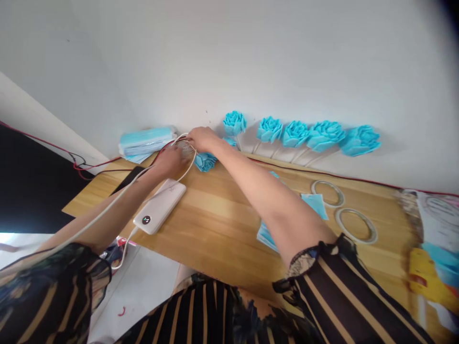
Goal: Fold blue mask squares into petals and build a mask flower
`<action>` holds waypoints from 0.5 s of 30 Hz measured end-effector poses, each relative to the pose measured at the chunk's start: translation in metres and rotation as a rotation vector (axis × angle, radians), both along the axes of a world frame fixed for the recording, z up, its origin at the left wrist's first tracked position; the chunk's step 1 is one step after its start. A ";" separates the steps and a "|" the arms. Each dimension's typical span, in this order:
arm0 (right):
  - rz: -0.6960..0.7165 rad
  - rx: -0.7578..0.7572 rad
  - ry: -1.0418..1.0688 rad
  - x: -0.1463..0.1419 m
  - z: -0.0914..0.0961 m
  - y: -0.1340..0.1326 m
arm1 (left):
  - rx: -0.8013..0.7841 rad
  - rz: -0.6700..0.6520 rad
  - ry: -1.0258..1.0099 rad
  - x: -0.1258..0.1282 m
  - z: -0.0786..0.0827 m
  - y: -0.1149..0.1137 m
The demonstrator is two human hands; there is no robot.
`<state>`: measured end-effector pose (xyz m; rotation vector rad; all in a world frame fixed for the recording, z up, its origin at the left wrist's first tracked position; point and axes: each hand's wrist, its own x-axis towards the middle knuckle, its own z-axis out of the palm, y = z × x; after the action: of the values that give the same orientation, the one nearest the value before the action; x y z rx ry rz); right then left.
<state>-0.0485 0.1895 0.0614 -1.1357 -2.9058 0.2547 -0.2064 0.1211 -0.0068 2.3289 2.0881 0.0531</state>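
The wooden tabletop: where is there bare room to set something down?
Bare wood shows between the white power bank and blue sheets, and between the nearer ring and yellow item. Back left is crowded: left hand, right hand, white cable, blue stack, blue flower.

A pale, partly hidden bundle [187, 149], too blurred to identify, sits beside a ruffled blue flower [205, 163].

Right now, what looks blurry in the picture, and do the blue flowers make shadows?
Head view: the yellow thing near the right edge is blurry; same head view: the top right corner goes dark, and the blue flowers cast soft shadows on the pale wall.
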 end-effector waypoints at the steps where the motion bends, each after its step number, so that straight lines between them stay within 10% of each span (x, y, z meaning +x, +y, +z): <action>1: -0.015 0.012 0.009 0.001 0.001 0.002 | 0.010 0.024 0.010 0.005 0.001 0.000; 15: 0.003 0.024 0.054 0.014 -0.004 0.007 | -0.124 0.107 0.185 0.019 0.022 0.017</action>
<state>-0.0344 0.1962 0.0569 -1.1037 -2.8559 0.2456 -0.1875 0.1385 0.0148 2.2266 2.2244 -0.2934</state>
